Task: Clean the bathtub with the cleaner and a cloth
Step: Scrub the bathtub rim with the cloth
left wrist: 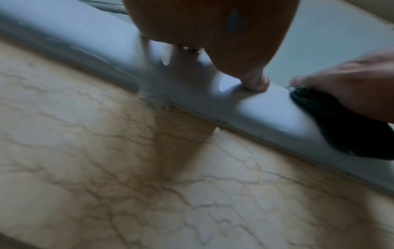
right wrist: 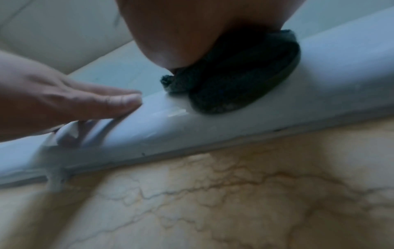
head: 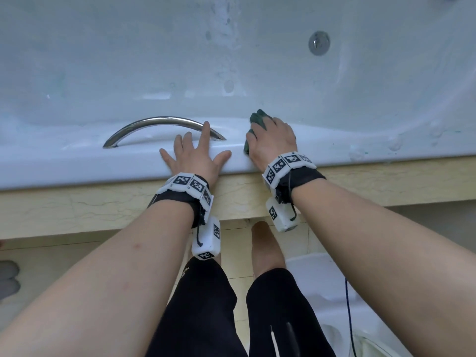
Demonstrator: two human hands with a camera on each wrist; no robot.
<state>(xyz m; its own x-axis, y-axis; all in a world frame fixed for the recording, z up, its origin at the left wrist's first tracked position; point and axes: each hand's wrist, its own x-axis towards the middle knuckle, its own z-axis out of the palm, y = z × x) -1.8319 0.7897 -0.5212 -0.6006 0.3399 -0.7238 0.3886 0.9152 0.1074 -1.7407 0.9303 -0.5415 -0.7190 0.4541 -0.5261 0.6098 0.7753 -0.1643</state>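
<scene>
The white bathtub (head: pixel 231 60) fills the top of the head view, its rounded front rim (head: pixel 77 161) running left to right. My left hand (head: pixel 198 155) lies flat on the rim with fingers spread, beside the right end of a chrome grab bar (head: pixel 159 122). Just to its right, my right hand (head: pixel 273 140) grips a dark green cloth (head: pixel 258 119) and presses it on the rim. In the right wrist view the cloth (right wrist: pixel 234 80) bunches under the palm on the rim (right wrist: pixel 213 128). The left wrist view shows my thumb (left wrist: pixel 255 82) on the rim and the cloth (left wrist: pixel 345 124). No cleaner bottle shows.
Foam streaks and droplets (head: pixel 228 86) cling to the tub's inner wall, and a round metal fitting (head: pixel 319 43) sits at the upper right. A beige marble-patterned panel (head: pixel 77 210) fronts the tub. My legs and a white fixture (head: pixel 322 279) are below.
</scene>
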